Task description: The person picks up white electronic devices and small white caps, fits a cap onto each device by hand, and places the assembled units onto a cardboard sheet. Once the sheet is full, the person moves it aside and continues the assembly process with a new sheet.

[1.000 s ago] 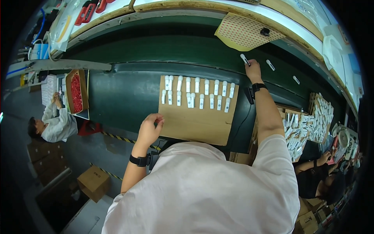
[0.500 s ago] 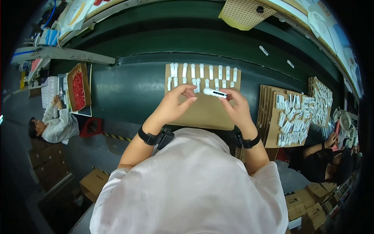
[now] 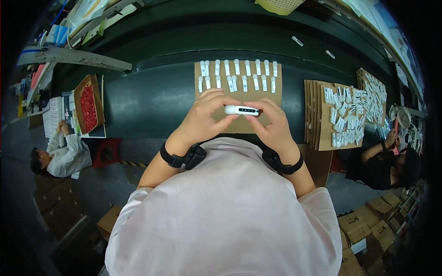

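Observation:
Between my two hands is a small white wand-shaped device (image 3: 234, 110) with a round head and a dark button panel, lying sideways with its head to the left. My left hand (image 3: 208, 110) has thumb and fingers closed around the head end. The other end is pinched by my right hand (image 3: 270, 120), where a bit of red shows beside the fingers. Just beyond, a brown cardboard sheet (image 3: 262, 100) carries two rows of similar white devices (image 3: 236, 66), heads pointing away from me. My hands cover part of the sheet's near half.
On the right, stacked cardboard sheets (image 3: 326, 117) bear many more white devices (image 3: 343, 110). Two loose devices (image 3: 297, 41) lie on the dark green surface farther off. At left, a carton of red pieces (image 3: 90, 108) stands near a seated person (image 3: 69, 154); another person (image 3: 380, 163) sits at right.
The device has moved left and nearer to me. My left hand, apart from it before, now grips its head end, while my right hand keeps hold. The view has shifted slightly.

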A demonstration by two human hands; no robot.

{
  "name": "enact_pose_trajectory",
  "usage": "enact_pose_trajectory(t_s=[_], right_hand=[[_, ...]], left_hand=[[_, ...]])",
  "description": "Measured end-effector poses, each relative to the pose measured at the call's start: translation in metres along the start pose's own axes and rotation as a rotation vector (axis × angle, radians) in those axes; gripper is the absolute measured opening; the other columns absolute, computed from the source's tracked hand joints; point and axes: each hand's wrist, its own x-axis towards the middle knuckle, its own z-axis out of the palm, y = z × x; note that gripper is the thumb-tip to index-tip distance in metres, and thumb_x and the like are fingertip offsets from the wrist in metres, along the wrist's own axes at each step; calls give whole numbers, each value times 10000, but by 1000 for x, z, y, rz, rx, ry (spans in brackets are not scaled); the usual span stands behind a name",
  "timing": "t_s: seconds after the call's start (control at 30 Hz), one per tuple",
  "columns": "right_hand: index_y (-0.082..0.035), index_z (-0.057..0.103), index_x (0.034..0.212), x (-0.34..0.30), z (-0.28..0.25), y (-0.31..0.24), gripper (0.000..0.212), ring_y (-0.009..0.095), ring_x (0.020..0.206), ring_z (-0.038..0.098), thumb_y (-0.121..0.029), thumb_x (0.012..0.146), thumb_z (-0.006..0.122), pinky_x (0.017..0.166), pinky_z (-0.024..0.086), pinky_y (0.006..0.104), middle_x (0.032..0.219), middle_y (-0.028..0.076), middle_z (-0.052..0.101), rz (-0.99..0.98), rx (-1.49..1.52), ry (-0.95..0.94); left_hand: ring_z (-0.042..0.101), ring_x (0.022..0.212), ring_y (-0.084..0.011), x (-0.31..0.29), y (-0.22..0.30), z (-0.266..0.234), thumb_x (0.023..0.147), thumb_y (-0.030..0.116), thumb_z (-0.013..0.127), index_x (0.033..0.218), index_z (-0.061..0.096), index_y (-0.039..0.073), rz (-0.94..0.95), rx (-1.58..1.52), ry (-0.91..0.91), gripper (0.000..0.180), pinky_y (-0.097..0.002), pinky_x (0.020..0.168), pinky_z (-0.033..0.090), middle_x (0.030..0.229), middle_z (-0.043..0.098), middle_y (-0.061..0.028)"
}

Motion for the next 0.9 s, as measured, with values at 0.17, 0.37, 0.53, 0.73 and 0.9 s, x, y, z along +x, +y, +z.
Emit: enact_pose_trajectory(t_s=[0.17, 0.37, 0.53, 0.73, 0.9], right_hand=[[-25, 641, 1019, -3, 4, -6, 246, 180, 758, 580, 10, 780, 684, 666, 460, 274, 877, 75, 624, -24, 8, -22], [-29, 639, 984, -3, 9, -8, 230, 184, 743, 582, 23, 766, 690, 648, 456, 277, 856, 71, 622, -85, -28, -3], [-30, 638, 977, -2, 11, -10, 234, 181, 735, 582, 28, 757, 695, 641, 455, 276, 847, 70, 620, -97, -38, -8], [-31, 641, 990, -1, 10, -9, 251, 178, 736, 577, 27, 753, 697, 637, 454, 272, 858, 70, 619, -146, -85, -17], [-31, 643, 1011, 0, 11, -6, 274, 165, 749, 565, 24, 749, 703, 646, 450, 264, 873, 67, 612, -154, -73, -21]], left_hand=[[606, 842, -255, -6, 2, -4, 759, 68, 713, 945, 660, 60, 47, -43, 10, 194, -438, 1011, 397, 869, 652, -71], [609, 843, -246, -12, 2, -6, 756, 60, 712, 937, 652, 64, 56, -49, 18, 191, -443, 1014, 396, 870, 654, -58], [610, 846, -250, -14, 2, -7, 757, 57, 708, 945, 649, 68, 59, -50, 20, 197, -458, 1024, 386, 872, 656, -55], [624, 877, -220, -15, 12, -10, 782, 102, 720, 960, 641, 55, -113, -161, 34, 201, -376, 925, 448, 895, 659, -68], [597, 919, -142, -20, 2, -18, 817, 124, 718, 997, 628, 33, -340, -237, -116, 220, -284, 865, 452, 953, 652, -47]])
